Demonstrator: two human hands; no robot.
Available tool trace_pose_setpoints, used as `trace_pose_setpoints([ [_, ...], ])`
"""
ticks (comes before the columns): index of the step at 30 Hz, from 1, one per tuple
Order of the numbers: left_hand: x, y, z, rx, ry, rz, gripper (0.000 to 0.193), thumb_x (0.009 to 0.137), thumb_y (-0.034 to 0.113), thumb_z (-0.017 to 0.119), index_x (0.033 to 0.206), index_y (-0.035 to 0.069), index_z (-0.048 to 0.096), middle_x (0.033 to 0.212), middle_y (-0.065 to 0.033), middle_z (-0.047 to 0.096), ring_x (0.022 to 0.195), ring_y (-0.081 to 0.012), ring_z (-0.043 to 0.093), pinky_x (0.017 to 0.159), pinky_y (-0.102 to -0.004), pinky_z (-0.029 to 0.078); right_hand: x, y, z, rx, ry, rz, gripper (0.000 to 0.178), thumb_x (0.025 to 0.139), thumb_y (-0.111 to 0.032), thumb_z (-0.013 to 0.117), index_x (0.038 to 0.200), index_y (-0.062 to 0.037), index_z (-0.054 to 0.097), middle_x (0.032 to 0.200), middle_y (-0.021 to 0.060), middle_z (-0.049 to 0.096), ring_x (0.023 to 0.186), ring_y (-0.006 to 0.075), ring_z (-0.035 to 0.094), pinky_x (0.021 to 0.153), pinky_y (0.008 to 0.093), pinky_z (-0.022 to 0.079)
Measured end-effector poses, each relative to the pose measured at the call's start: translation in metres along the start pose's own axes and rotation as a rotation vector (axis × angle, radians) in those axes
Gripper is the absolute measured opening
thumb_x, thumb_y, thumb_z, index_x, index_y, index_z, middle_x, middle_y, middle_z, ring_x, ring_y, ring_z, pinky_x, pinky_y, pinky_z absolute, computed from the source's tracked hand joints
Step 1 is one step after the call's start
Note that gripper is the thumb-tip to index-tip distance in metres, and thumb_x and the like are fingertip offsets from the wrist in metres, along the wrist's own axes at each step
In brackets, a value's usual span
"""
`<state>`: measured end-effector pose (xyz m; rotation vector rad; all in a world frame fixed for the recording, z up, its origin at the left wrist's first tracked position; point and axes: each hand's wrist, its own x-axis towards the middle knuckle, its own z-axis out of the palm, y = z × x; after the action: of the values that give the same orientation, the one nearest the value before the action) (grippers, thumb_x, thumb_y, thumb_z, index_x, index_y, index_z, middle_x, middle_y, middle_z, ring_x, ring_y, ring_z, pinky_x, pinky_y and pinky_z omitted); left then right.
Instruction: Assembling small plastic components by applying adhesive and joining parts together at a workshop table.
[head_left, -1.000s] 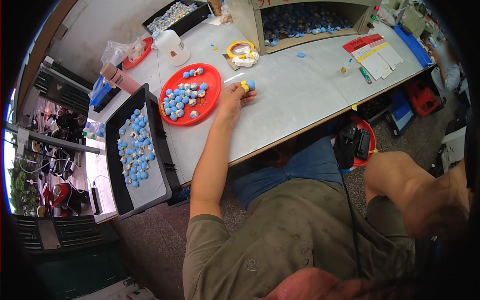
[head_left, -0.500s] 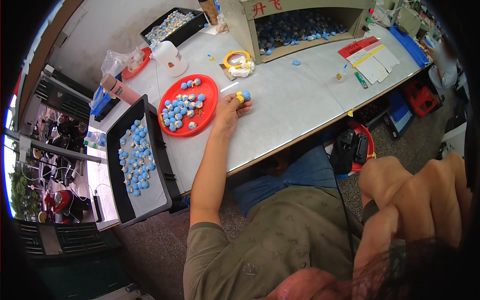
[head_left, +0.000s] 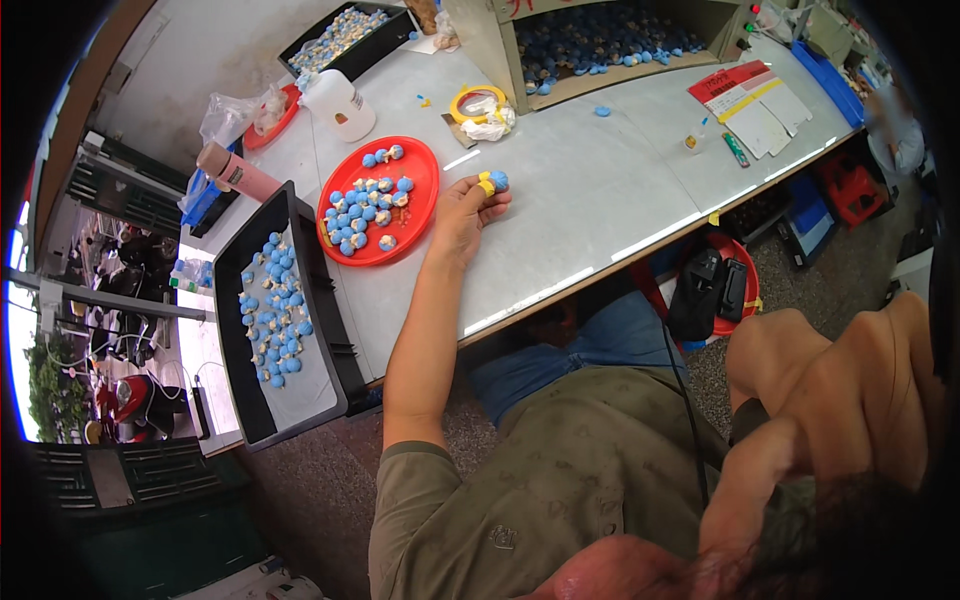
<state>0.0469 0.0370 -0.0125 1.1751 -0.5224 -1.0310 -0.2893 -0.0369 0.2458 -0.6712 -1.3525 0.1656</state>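
Over the table, to the right of a round red tray (head_left: 420,190), my left hand (head_left: 465,222) is closed in a pinch. Yellow wraps cover its thumb and a fingertip. Between them sits a small blue ball (head_left: 500,181), partly hidden by the fingers. Several similar blue balls with pale tufts (head_left: 353,212) lie on the red tray. My right hand (head_left: 830,390) is raised close to the camera at the lower right, its fingers curled; whatever they hold, if anything, is hidden.
A black bin (head_left: 345,362) of blue balls stands at the table's left end, with another black bin (head_left: 408,22) at the back. Behind are a white jug (head_left: 340,108), yellow tape roll (head_left: 462,103) and grey open-fronted box (head_left: 480,35). Papers (head_left: 765,118) lie to the right.
The view has shifted slightly. My left hand keeps its pinch on the blue ball at nearly the same spot. The fingers of my raised right hand have moved slightly.
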Motion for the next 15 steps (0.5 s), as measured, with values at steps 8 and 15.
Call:
trace_pose_setpoints([
  [8, 0.001, 0.0, 0.01, -0.042, -0.02, -0.024, 0.023, 0.09, 0.012, 0.059, 0.109, -0.003, 0.058, 0.094, -0.0082, 0.066, 0.082, -0.014, 0.065, 0.072, -0.025, 0.055, 0.028, 0.026, -0.051, 0.146, -0.285, -0.025, 0.026, 0.095, -0.02, 0.05, 0.11, 0.0015, 0.053, 0.103, 0.0189, 0.063, 0.081, 0.0236, 0.066, 0.073, 0.043, 0.052],
  [15, 0.004, -0.002, 0.005, -0.028, -0.032, -0.042, 0.023, 0.093, 0.011, 0.057, 0.111, -0.003, 0.057, 0.098, -0.0097, 0.066, 0.084, -0.0146, 0.065, 0.074, -0.0258, 0.056, 0.022, 0.03, -0.066, 0.173, -0.14, -0.04, 0.024, 0.094, -0.02, 0.05, 0.106, 0.001, 0.053, 0.099, 0.0179, 0.062, 0.077, 0.0237, 0.065, 0.071, 0.0423, 0.051],
])
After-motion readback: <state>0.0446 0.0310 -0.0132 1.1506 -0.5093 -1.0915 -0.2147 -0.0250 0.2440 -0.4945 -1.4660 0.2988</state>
